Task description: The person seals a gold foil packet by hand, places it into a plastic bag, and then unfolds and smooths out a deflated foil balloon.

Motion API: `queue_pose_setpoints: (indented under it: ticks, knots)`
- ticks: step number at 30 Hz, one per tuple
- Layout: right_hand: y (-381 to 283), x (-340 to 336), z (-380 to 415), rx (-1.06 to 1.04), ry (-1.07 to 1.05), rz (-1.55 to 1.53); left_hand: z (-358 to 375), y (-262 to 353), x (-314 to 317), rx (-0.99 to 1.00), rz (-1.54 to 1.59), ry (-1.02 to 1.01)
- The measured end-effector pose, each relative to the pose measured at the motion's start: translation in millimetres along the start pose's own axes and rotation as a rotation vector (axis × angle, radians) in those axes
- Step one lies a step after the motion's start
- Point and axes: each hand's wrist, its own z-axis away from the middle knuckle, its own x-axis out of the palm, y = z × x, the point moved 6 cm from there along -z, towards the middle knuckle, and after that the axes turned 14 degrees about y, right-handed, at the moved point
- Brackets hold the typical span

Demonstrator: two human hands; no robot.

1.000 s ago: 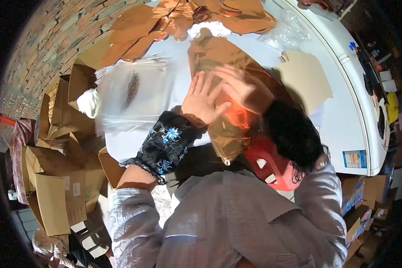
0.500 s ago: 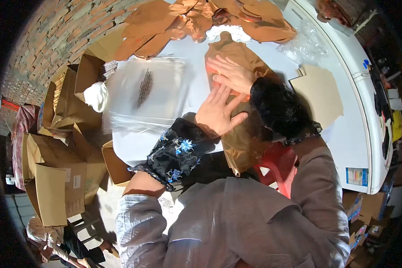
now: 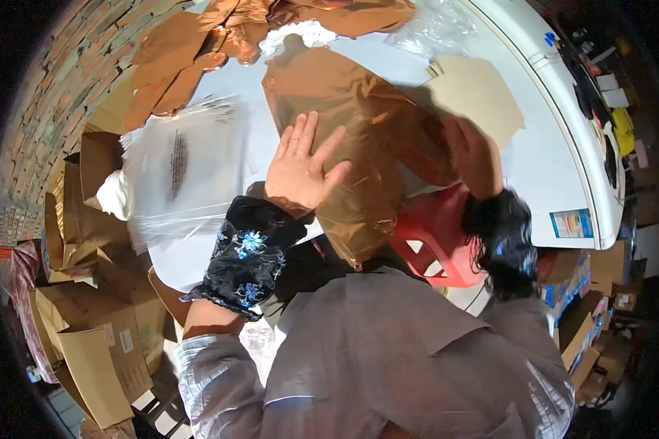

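A flat copper-coloured foil balloon [image 3: 329, 88] lies on the white table, with its lower end hanging over the near edge. My left hand [image 3: 300, 167] presses on its left part, palm down and fingers spread. At the balloon's right edge, my right hand [image 3: 479, 155] has its fingers curled round a raised, folded part of the foil. Left of my left hand is a stack of clear plastic bags [image 3: 205, 157] with dark printing. Several more copper foil balloons [image 3: 172, 55] are heaped at the far side, by a white ruffled thing [image 3: 300, 35].
Beige card sheets [image 3: 483, 95] and crumpled clear plastic [image 3: 439, 29] lie on the table's right side. A red plastic stool [image 3: 447, 234] stands under the near edge. Open cardboard boxes [image 3: 102, 336] crowd the left, below a brick wall [image 3: 66, 95].
My right hand has gone from the middle of the balloon to its right edge and lifted the foil there. My left hand stays flat on the foil. The camera view has shifted.
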Motion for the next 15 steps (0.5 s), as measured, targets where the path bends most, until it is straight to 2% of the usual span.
queue_pose_setpoints:
  ticks: [1,2,5,7,9,11,12,15]
  knots:
    - [15.8,-12.8,21.7,0.175,-0.024,-0.001,0.1,-0.6,0.6,0.004,-0.007,0.0]
    - [9.9,-28.5,39.4,0.034,0.074,0.074,0.4,-0.9,2.2,0.008,-0.006,0.0]
    - [42.2,-28.5,89.6,0.419,-0.034,0.165,-0.2,1.0,1.5,0.03,-0.023,-0.001]
    - [70.0,0.2,114.1,0.409,0.187,-0.363,0.1,0.5,2.3,0.036,-0.022,0.0]
    - [80.2,12.2,118.0,0.543,0.243,-0.555,0.4,1.2,2.7,0.05,-0.031,-0.002]
    - [63.3,12.5,103.8,0.822,0.125,-0.407,0.2,1.9,1.4,0.052,-0.037,-0.008]
    - [59.6,12.0,101.2,0.826,-0.012,-0.219,-1.4,2.3,0.8,0.053,-0.039,-0.008]
    - [59.9,30.5,98.4,0.618,0.081,-0.356,-2.1,1.8,0.1,0.052,-0.015,0.005]
